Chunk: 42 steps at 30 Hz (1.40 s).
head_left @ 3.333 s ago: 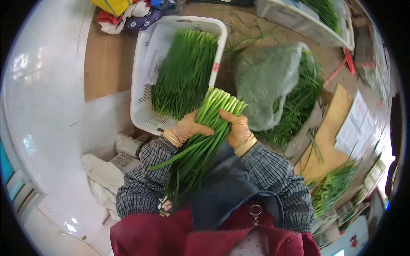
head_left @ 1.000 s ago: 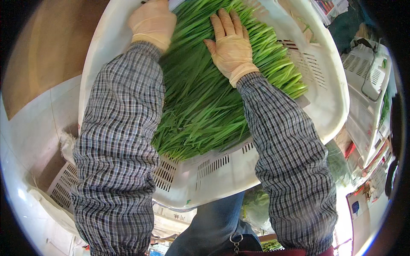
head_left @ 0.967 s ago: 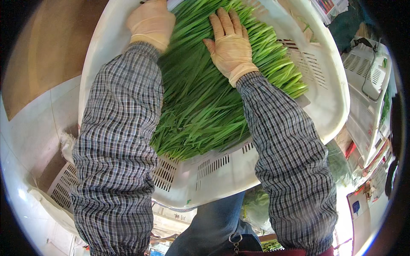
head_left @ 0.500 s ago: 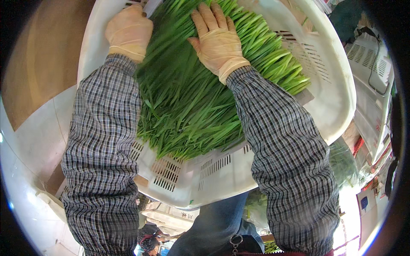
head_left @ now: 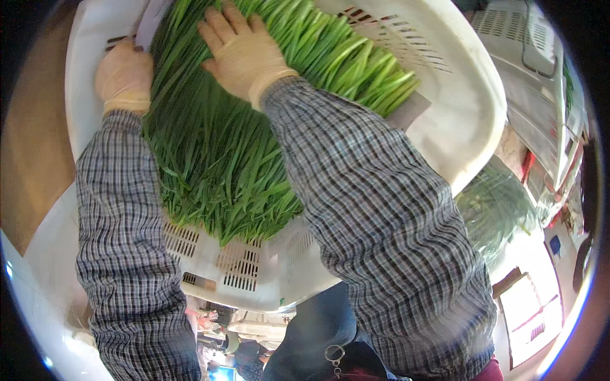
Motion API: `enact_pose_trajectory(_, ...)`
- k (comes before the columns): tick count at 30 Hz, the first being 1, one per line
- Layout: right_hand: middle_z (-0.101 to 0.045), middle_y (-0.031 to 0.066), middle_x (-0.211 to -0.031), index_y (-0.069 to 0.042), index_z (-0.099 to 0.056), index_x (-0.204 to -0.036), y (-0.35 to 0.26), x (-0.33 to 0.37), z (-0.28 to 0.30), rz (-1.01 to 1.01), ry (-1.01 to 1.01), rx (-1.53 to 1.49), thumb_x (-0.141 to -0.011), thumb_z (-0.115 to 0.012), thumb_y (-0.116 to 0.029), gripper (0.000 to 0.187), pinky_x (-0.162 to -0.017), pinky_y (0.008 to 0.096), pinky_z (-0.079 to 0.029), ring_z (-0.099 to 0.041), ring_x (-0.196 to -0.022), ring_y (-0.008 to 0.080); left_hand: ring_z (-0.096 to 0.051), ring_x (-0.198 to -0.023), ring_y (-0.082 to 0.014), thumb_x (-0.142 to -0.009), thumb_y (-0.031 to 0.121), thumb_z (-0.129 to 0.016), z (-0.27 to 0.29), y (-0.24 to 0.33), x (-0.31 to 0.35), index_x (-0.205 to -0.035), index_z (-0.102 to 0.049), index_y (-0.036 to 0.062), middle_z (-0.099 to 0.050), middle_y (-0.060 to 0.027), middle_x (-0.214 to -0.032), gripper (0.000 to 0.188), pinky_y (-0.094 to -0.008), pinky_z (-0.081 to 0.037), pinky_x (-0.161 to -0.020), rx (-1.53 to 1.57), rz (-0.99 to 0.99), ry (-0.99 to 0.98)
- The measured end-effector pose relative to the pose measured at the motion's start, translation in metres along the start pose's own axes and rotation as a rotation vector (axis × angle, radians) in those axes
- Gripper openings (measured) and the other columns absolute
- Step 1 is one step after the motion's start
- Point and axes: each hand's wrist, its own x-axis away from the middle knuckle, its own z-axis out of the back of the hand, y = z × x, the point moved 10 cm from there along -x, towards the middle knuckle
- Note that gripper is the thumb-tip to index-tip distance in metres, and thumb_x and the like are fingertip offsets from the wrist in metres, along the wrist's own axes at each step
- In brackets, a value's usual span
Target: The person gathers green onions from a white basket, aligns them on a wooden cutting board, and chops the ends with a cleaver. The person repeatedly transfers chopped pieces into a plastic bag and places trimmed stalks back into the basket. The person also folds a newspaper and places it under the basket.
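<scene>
A thick layer of garlic chives [head_left: 210, 136] lies in a white plastic basket [head_left: 467, 136] with slotted walls, pale stems to the right and dark green leaf tips toward me. Spread flat on top of the stalks, my right hand [head_left: 241, 60] has its fingers apart. My left hand [head_left: 125, 75] is closed at the left side of the basket, beside a pale sheet [head_left: 151, 22]; what its fingers hold, if anything, is hidden. Both hands wear thin cream gloves with darkened fingertips. Another pale flat edge [head_left: 410, 111] sticks out from under the stems on the right.
More white slotted baskets [head_left: 537, 95] stand at the right. Below them sits a clear plastic bag [head_left: 499, 203] with green stuff inside. A brown board-like surface [head_left: 38, 120] is at the left. My jeans leg [head_left: 318, 324] is under the basket's near edge.
Basket, chives and both hands have shifted left in the picture. My right hand still lies flat on the chives, and my left hand stays closed by the pale sheet.
</scene>
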Motion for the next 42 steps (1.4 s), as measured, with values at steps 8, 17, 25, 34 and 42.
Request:
enact_pose_trajectory(8,-0.032,0.0074,-0.141,-0.011,-0.038,-0.135,-0.002,0.001,-0.004,0.026,-0.034,0.078,-0.086,-0.053,-0.039,0.058,-0.104,0.0486,-0.025,-0.025,-0.132,0.0289,-0.06,-0.084,-0.0398,-0.082,0.024,-0.05,0.002,-0.013,0.005,-0.104,-0.063,0.0086,-0.063,-0.0213,-0.094,0.03,-0.048,-0.046,-0.074,0.078,0.103,-0.015)
enact_pose_trajectory(17,-0.035,0.0069,-0.138,-0.01,-0.041,-0.132,-0.003,0.005,0.0,0.077,-0.011,0.05,-0.084,-0.055,-0.039,0.058,-0.103,0.0491,-0.027,-0.026,-0.131,0.0283,-0.06,-0.081,-0.0392,-0.079,0.019,-0.049,0.02,-0.006,0.021,-0.095,-0.063,0.0044,-0.063,-0.0206,-0.089,0.026,-0.0464,-0.046,-0.072,0.102,0.054,0.034)
enact_pose_trajectory(25,-0.035,0.0056,-0.139,-0.011,-0.042,-0.132,-0.002,0.006,-0.004,0.081,0.024,0.02,-0.086,-0.052,-0.04,0.055,-0.104,0.0482,-0.027,-0.028,-0.131,0.0263,-0.061,-0.081,-0.0369,-0.076,0.015,-0.049,0.022,-0.003,0.021,-0.089,-0.065,0.0042,-0.064,-0.0197,-0.083,0.024,-0.0434,-0.048,-0.072,0.08,0.042,0.088)
enact_pose_trajectory(34,-0.032,0.0071,-0.141,-0.01,-0.037,-0.135,0.0,0.004,0.002,0.094,-0.047,0.084,-0.085,-0.054,-0.039,0.06,-0.102,0.0499,-0.029,-0.027,-0.131,0.0272,-0.059,-0.088,-0.0352,-0.08,0.016,-0.055,0.057,0.013,0.058,-0.104,-0.061,0.0066,-0.061,-0.0169,-0.101,0.027,-0.0429,-0.048,-0.075,0.311,0.195,0.18)
enact_pose_trajectory(42,-0.033,0.0034,-0.14,-0.013,-0.041,-0.132,-0.002,0.009,0.042,0.137,-0.047,0.203,-0.082,-0.059,-0.037,0.059,-0.102,0.0529,-0.025,-0.029,-0.129,0.0262,-0.017,-0.134,-0.0386,-0.076,0.046,-0.063,0.017,0.095,0.134,-0.141,-0.026,0.0103,-0.022,-0.0165,-0.145,0.082,-0.0619,-0.021,-0.099,0.427,-0.04,-0.022)
